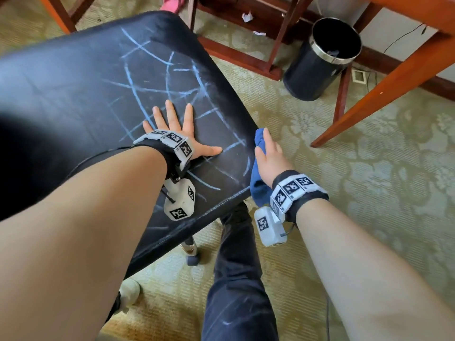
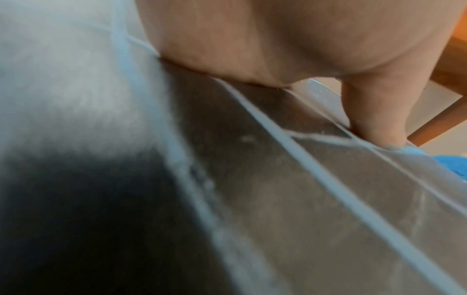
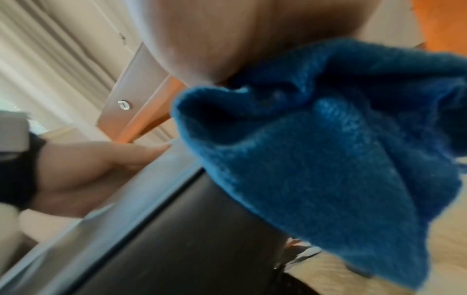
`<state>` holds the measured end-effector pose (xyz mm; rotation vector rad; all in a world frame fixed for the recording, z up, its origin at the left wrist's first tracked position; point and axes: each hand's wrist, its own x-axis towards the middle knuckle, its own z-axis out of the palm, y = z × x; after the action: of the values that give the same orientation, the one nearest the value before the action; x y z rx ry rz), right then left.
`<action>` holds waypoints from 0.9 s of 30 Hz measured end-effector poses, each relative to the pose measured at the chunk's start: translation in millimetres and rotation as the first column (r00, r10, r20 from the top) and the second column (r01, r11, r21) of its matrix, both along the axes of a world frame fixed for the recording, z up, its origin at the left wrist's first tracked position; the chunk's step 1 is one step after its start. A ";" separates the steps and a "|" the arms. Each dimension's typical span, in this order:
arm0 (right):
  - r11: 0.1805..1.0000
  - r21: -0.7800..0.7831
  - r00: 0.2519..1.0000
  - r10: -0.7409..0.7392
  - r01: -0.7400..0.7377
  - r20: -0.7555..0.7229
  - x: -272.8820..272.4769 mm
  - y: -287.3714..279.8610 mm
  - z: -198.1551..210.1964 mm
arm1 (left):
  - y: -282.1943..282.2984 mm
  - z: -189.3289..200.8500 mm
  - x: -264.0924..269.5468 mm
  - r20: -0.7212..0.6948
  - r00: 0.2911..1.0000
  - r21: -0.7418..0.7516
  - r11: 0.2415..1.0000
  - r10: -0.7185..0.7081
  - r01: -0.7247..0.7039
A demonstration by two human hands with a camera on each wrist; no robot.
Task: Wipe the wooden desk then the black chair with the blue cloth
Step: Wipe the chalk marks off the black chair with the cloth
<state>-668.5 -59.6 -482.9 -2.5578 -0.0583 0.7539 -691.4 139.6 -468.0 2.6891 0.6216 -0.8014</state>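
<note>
Right hand (image 1: 269, 159) wrapped over a bunched blue cloth (image 1: 259, 179), fingers curled into the folds, just off the chair seat's right edge. Soft, light and floppy, by the look of it: loose corner drooping below the wrist in the right wrist view; best kept wadded in the palm so a flat pad meets the seat. Left hand (image 1: 176, 134) spread flat, fingers splayed, palm pressed on the black chair (image 1: 73, 77) seat, steadying it. Seat smooth and slightly padded, likely slick, crossed with pale blue chalk marks (image 1: 138, 94). Cloth beside the seat's right rim, close to the left thumb, not yet on the marked top. Black bin (image 1: 317, 67) beyond, on the carpet.
</note>
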 end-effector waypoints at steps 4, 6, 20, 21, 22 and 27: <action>0.964 -0.159 0.968 0.231 -0.214 0.101 -0.6 15.4 1.4 | -0.6 -1.7 8.4 0.018 0.999 -0.002 0.999 0.049 -0.049; 0.951 -0.165 0.951 0.282 -0.260 0.126 13.2 22.1 0.4 | 0.4 -1.8 11.2 0.020 0.998 -0.003 0.998 0.061 -0.061; 0.995 -0.028 0.991 -0.098 0.100 0.089 19.7 7.4 -9.5 | 2.1 -3.6 15.7 0.013 0.996 -0.028 0.995 0.092 -0.091; 0.995 -0.096 0.991 0.032 -0.019 0.131 14.2 9.4 -6.5 | 1.7 -4.2 14.1 0.019 0.996 -0.020 0.996 0.083 -0.083; 0.980 -0.143 0.974 0.159 -0.137 0.158 11.5 12.7 -3.5 | 1.0 -5.0 12.4 0.025 0.997 -0.012 0.997 0.076 -0.076; 0.915 -0.110 0.908 0.400 -0.388 0.125 42.4 36.6 -2.4 | -1.7 -6.0 7.9 0.035 0.998 0.020 0.999 0.049 -0.050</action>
<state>-626.1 -23.1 -485.3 -2.7104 -0.6221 0.7216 -683.5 137.9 -474.0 2.6889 0.6886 -0.7382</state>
